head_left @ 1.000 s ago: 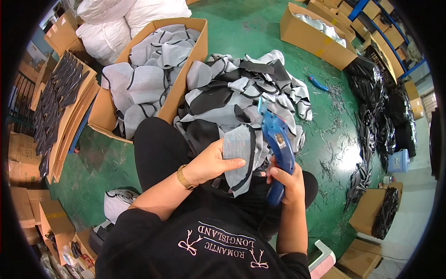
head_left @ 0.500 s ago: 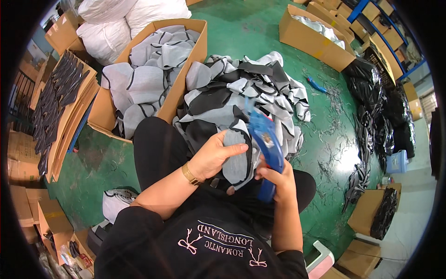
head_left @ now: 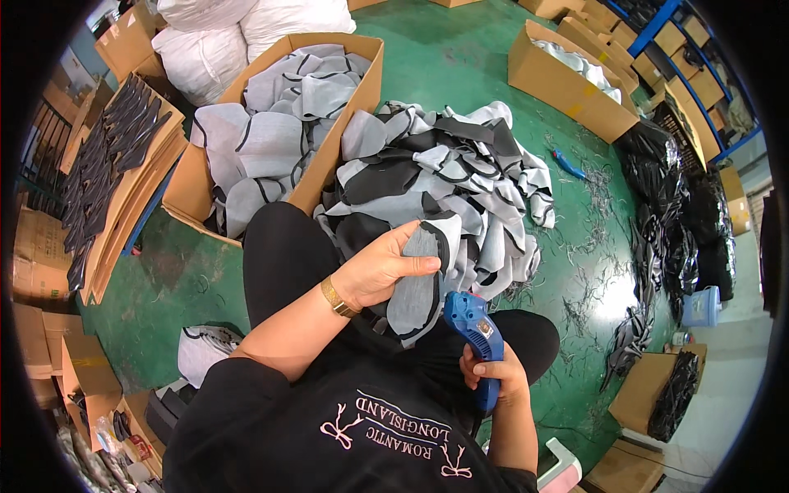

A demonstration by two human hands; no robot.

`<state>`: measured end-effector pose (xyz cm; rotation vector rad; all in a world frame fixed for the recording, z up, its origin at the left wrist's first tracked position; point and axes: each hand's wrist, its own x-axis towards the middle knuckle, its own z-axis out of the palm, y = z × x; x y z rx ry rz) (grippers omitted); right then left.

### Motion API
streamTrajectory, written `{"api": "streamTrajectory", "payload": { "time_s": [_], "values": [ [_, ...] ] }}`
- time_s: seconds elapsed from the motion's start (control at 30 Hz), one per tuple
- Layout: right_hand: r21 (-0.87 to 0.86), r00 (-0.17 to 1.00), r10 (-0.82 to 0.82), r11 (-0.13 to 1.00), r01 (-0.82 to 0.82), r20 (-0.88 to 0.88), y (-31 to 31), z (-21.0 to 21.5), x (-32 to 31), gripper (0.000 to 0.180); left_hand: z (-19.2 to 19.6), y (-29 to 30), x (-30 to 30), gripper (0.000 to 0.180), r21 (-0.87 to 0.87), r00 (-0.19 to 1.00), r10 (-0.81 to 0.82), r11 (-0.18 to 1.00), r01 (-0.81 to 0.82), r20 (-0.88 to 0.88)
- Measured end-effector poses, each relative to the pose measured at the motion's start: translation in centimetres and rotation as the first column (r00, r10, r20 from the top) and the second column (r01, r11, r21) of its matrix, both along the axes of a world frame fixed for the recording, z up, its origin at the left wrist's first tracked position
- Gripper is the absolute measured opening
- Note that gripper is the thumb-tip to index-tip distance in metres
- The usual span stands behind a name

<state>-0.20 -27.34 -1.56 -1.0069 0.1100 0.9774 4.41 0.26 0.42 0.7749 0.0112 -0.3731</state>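
Note:
Pinched between thumb and fingers, a grey fabric piece with black edging (head_left: 413, 294) hangs from my left hand (head_left: 374, 275) over my lap. My right hand (head_left: 500, 371) is wrapped round the handle of a blue handheld power tool (head_left: 475, 322). Its head points up and to the left, close to the fabric's right edge; I cannot tell whether they touch. Beyond both hands lies a large heap of grey and black edged fabric pieces (head_left: 460, 168) on the floor.
A cardboard box (head_left: 339, 156) full of similar pieces stands at the left of the heap. Another blue tool (head_left: 569, 164) and scattered trimmings (head_left: 588, 238) lie on the green floor (head_left: 444, 49). Black plastic bags (head_left: 657, 164) line the right, and stacked cardboard with dark strips (head_left: 156, 181) the left.
My right hand has drawn the blue tool down and toward me, away from the upper part of the fabric. The left hand still grips the fabric piece. The whole view has shifted slightly.

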Motion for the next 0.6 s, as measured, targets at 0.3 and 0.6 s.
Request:
{"api": "streamTrajectory", "payload": {
  "time_s": [0.3, 0.6],
  "values": [
    [0.083, 0.996, -0.052, 0.995, 0.058, -0.073, 0.9, 0.2, -0.5, 0.032, 0.7, -0.4, -0.6, 0.051, 0.028, 0.998, -0.050, 0.998, 0.049, 0.032],
    [0.035, 0.952, -0.297, 0.955, 0.295, 0.074, 1.9, 0.9, 1.1, 0.034, -0.1, -0.8, -0.7, 0.045, 0.111, 0.995, -0.064, 0.992, 0.056, 0.072]
  ]
}}
